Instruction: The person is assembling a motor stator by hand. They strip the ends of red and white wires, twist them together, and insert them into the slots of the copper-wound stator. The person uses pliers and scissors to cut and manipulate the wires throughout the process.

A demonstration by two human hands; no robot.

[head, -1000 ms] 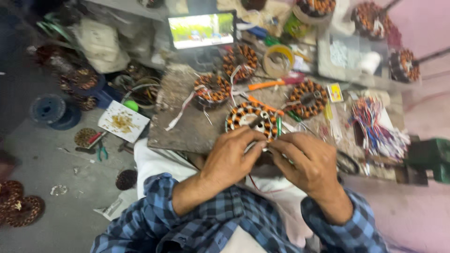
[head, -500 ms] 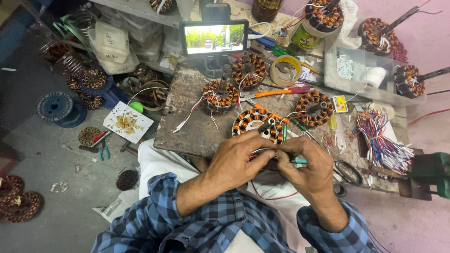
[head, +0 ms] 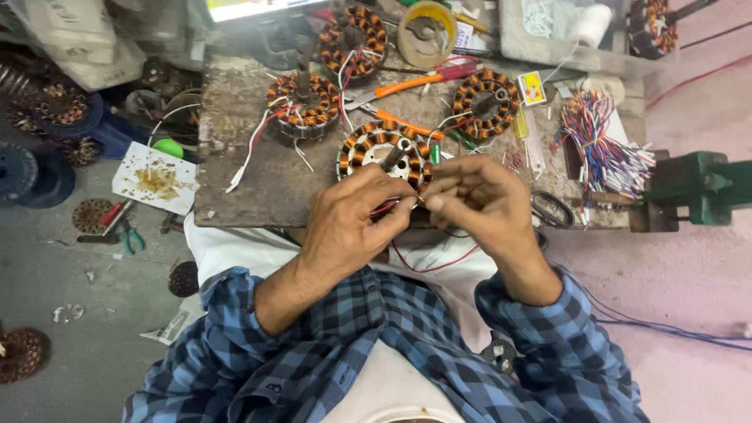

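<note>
While both hands meet at the near edge of the worktop (head: 251, 168), the left hand (head: 352, 223) pinches a thin red wire (head: 427, 266) between thumb and fingers, and the right hand (head: 478, 200) curls in tight against it, fingertips nipping the same wire! Just beyond the knuckles sits a round copper-wound coil ring (head: 376, 149), touching the worktop, the red wire looping down over the white cloth (head: 235, 251) on the lap. Two more coil rings (head: 301, 102) (head: 486, 98) lie farther back, orange-handled pliers (head: 407, 82) between them, a bundle of coloured wires (head: 603, 145) off right beside a green vise (head: 697, 184).
</note>
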